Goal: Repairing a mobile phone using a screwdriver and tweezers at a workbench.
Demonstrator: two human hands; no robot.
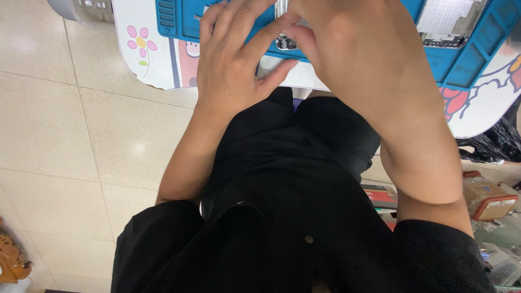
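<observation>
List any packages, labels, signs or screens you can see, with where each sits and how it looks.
Woven tan box, low right beside the right arm: boxy, red-brown rim, pale label patch.
Flat red and dark package, right of the lap: partly hidden.
Black plastic bag, under the table's right edge: crumpled, glossy.
No screens or signs show.

Small metal part (286, 41) on work mat (179, 19); mat on table (157, 65); both hands over part.

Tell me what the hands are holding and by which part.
Both hands, left hand and right hand, pinch a small metal part at its lower edge; the hands hide most of it.
</observation>
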